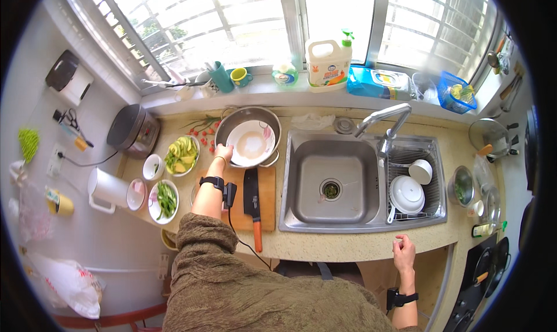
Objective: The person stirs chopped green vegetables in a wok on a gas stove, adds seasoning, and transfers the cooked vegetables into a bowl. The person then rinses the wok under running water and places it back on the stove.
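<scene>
My left hand (224, 153) grips the near left rim of a white dish with a pink pattern (265, 136). This dish sits inside a round stainless steel pan (222, 134) with loop handles, and some cloudy, brownish matter shows at its middle. Just below the pan lies a wooden cutting board (267, 193). A cleaver with a black blade (251, 193) and an orange handle rests on the board, to the right of my left forearm. My right hand (404, 251) hangs at the counter's front edge, below the drying rack, fingers loosely curled and holding nothing.
Left of the pan stand a bowl of sliced green vegetable (182, 155), a bowl of cut green peppers (163, 201) and a white pitcher (106, 186). A steel sink (333, 184) with a faucet (385, 127) is at right. White dishes (407, 194) fill its rack.
</scene>
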Demonstrator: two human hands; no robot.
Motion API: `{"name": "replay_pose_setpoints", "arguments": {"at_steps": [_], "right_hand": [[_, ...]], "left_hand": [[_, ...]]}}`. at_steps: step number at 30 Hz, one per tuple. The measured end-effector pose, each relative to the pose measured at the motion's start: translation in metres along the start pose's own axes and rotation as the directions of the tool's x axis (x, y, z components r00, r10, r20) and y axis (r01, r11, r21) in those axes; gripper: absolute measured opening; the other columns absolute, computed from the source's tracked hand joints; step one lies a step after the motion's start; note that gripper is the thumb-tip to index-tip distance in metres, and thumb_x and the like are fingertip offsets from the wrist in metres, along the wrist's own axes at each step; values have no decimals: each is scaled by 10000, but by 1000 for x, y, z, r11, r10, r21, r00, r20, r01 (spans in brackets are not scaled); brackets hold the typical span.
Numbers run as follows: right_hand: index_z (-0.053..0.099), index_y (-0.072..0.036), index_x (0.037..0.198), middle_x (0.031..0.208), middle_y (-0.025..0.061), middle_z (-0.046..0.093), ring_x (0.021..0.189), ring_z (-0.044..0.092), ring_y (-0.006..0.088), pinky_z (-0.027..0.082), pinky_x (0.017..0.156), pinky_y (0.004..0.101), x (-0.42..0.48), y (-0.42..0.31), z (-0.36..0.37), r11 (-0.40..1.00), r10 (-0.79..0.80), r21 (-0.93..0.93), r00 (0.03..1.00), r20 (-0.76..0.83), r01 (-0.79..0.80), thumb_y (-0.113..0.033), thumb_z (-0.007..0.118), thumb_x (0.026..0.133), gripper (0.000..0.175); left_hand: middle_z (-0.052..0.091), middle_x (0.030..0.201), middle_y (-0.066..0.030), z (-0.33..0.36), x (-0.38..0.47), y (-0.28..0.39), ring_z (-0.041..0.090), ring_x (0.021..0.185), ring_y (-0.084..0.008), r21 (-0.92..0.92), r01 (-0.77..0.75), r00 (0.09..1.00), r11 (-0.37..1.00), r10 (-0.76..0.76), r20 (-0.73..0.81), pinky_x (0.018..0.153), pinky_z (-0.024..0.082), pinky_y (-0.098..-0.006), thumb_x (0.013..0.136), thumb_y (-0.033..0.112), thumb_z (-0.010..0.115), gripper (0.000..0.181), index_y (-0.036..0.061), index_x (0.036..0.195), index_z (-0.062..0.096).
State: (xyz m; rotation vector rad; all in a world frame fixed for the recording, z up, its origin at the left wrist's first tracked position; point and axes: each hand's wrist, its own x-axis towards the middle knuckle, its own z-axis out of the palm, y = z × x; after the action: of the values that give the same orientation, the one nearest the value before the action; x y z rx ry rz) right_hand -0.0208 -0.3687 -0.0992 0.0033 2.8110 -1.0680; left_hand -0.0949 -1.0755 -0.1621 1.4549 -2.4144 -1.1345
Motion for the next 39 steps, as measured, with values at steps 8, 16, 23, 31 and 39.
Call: {"name": "replay_pose_setpoints", "arguments": {"at_steps": [8,16,23,31,39], "right_hand": [[615,-63,940,587,107,572,542,568,267,437,525,364,-27,-65,35,985,112,-127,994,-18,-114,-142,616,774,184],[613,-65,946,596,99,583,559,588,256,435,525,363,-7,-80,42,983,158,-94,987,-25,-160,-183,609,801,187],[586,-13,965,615,45,577,551,519,99,417,526,258,63,-89,23,999,-23,43,998,-63,25,-118,606,820,180],[380,-15,1322,1237,181,507,1178,455,331,360,990,389,220,-80,17,965,-226,117,971,-74,234,-221,637,781,634],[352,28,1326,1166,172,524,1099,479,329,382,944,396,276,-81,86,853,-477,157,866,-154,498,-168,631,736,682]], "left_hand": [[618,1039,-244,49,90,-27,595,1026,-318,320,-8,996,948,-21,87,843,491,-351,714,164,648,363,-76,985,613],[644,885,-126,39,88,-35,636,728,-217,-191,-12,958,982,66,278,560,505,-312,747,106,648,351,-21,1062,558],[613,973,-96,-17,31,-11,614,832,-206,-512,-112,976,851,192,105,679,518,-321,797,23,599,333,9,1114,500],[601,992,-107,-102,-177,55,642,780,-229,-702,72,946,708,174,273,571,576,-325,830,57,477,347,29,1175,451],[612,960,-134,-25,-319,80,639,726,-236,-590,395,885,704,-118,450,507,562,-372,869,107,429,386,30,1246,392]]}}
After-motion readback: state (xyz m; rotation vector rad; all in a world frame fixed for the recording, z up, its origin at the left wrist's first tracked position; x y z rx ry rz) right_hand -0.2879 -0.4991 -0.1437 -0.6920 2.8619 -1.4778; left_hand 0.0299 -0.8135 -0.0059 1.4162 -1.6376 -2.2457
